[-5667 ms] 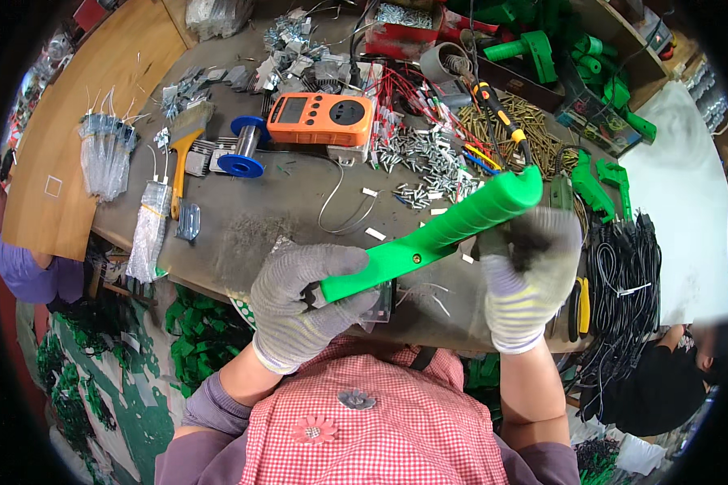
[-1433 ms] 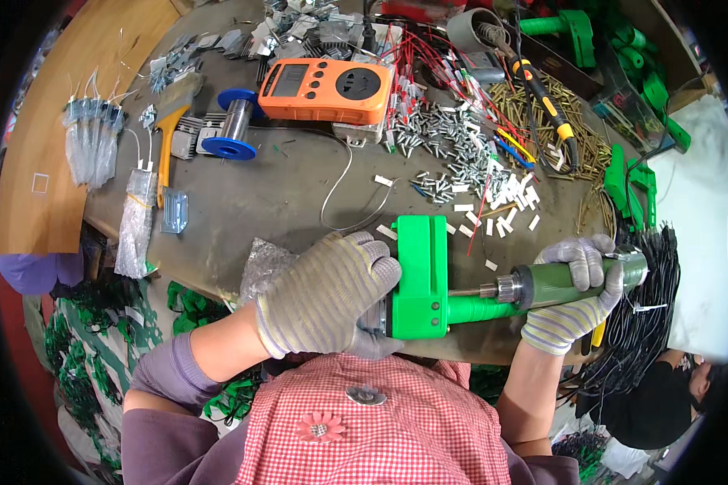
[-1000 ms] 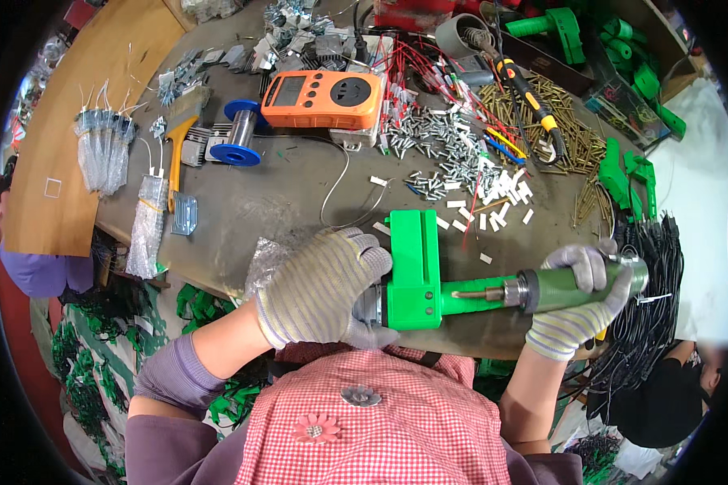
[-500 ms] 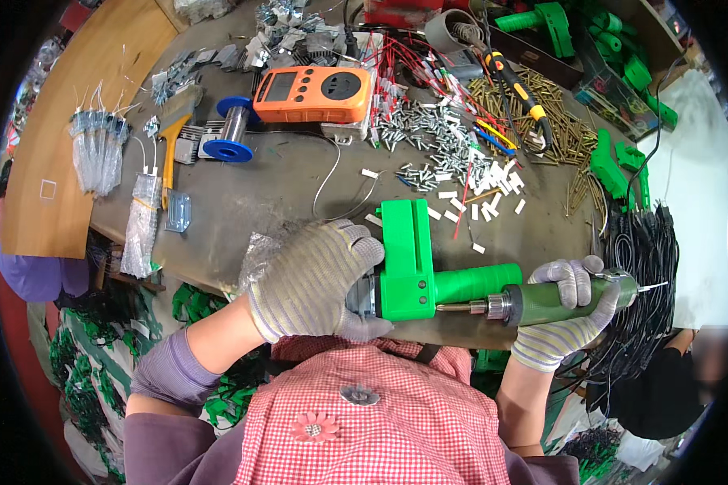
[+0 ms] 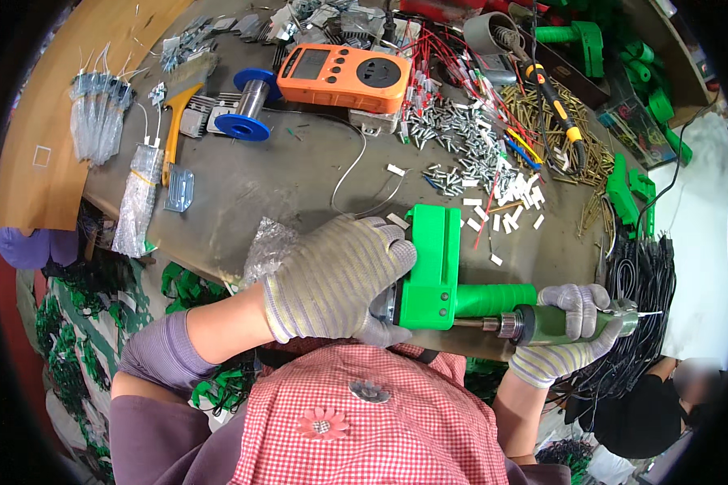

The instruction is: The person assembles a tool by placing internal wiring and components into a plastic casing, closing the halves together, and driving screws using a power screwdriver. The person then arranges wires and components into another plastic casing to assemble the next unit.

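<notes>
My left hand (image 5: 336, 279), in a grey striped work glove, grips the left end of a bright green plastic tool body (image 5: 433, 267) at the near edge of the workbench (image 5: 283, 178). The body has a flat block head and a round handle that points right. In my gloved right hand (image 5: 570, 331) is a green powered screwdriver (image 5: 558, 322). Its metal bit lies level and meets the green block from the right, just below the handle.
An orange meter (image 5: 344, 75), a blue wire spool (image 5: 247, 105), a heap of small metal parts (image 5: 461, 141), brass pins (image 5: 554, 121) and more green housings (image 5: 631, 186) lie on the bench. Black cables (image 5: 643, 299) hang at the right. Another person sits lower right.
Seconds ago I held the green tool slanted in the air. It now lies level at the bench edge, with the screwdriver in my right hand pushed against it; both hands shifted slightly left.
</notes>
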The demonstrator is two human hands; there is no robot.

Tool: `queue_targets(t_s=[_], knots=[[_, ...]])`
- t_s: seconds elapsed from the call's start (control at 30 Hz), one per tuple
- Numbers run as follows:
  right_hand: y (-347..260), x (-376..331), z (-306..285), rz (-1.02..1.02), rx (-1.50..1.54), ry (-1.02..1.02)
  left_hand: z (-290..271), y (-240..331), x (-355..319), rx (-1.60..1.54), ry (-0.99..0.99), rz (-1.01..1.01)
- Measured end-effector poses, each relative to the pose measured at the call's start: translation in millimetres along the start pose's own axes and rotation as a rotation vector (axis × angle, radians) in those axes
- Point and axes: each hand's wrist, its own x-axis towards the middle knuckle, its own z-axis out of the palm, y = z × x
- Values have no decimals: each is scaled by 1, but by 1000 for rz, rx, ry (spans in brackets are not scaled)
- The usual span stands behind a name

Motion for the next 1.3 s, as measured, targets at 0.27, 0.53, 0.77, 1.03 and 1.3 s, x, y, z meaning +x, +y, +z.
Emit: queue_targets(t_s=[0.27, 0.53, 0.77, 1.03, 1.3], knots=[[5, -5, 6, -61, -71, 41, -2, 3, 1, -1, -47, -69], [-11, 5, 14, -69, -362, 384, -9, 3, 4, 6, -133, -57], [-54, 46, 21, -43, -1378, 474, -10, 7, -5, 39, -95, -60], [-76, 84, -44, -75, -2519, 219, -19, 19, -14, 172, -110, -129], [-15, 80, 32, -401, -2443, -757, -42, 15, -42, 241, -203, -244]])
